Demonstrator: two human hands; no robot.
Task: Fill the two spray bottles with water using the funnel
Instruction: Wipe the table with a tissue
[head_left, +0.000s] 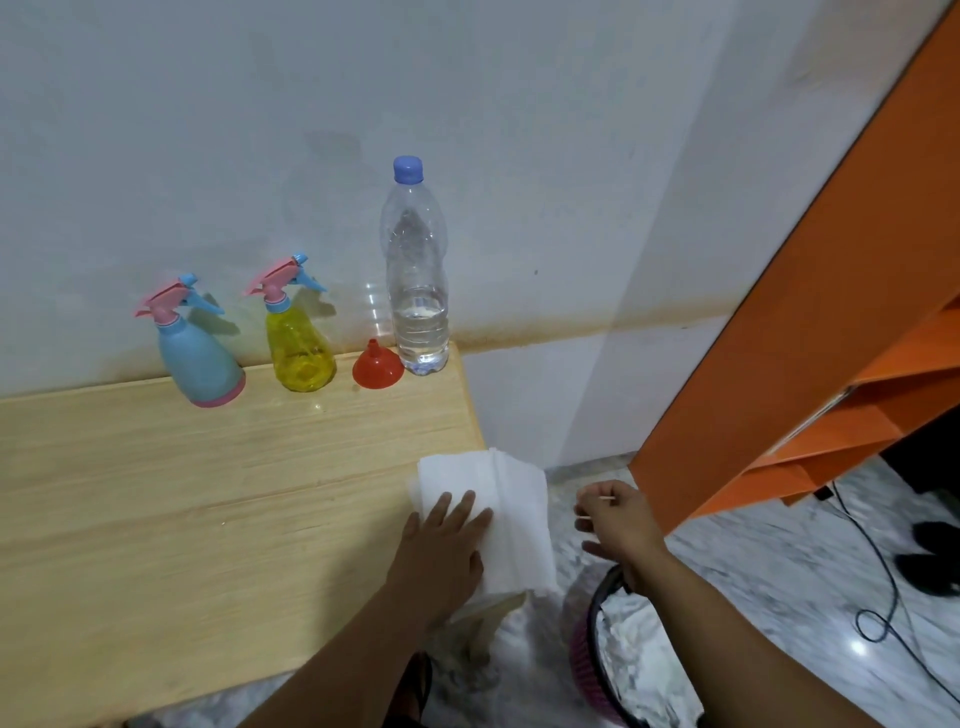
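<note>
I find no legible writing. Blue spray bottle (200, 358), yellow spray bottle (300, 347), funnel (377, 366) and water bottle (417, 291) stand at the wall. My left hand (441, 545) presses flat on a tissue (498, 514); right hand (615, 522), loosely open, holds nothing.

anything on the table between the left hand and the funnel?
Nothing visible. The left hand presses flat on a white paper towel at the table's near right edge. The red funnel sits upside down at the back, between the yellow spray bottle and the water bottle; only bare tabletop lies between.
</note>
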